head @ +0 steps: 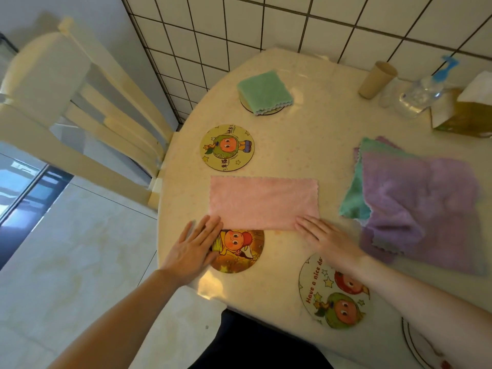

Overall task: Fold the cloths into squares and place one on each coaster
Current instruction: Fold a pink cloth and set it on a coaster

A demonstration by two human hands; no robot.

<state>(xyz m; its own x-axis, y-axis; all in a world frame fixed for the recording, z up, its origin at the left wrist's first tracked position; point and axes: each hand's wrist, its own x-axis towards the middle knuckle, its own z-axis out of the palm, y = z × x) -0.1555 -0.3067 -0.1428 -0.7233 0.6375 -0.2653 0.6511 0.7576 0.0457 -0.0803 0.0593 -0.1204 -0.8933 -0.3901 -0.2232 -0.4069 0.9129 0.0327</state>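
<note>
A pink cloth (263, 202) lies folded into a long rectangle in the middle of the table. My left hand (195, 245) lies flat at its near left corner, fingers straight, partly over a round cartoon coaster (239, 253). My right hand (319, 235) presses flat on the cloth's near right corner. A green folded cloth (265, 91) sits on a coaster (269, 111) at the back. A bare coaster (227, 147) lies behind the pink cloth. Another coaster (334, 291) lies under my right forearm. A pile of purple and green cloths (415, 201) is on the right.
A paper cup (376, 79), a clear spray bottle (419, 94) and a tissue box (468, 110) stand at the back right. A cream chair (80, 107) stands left of the table. A plate rim (415, 344) shows at the near right edge. A tiled wall is behind.
</note>
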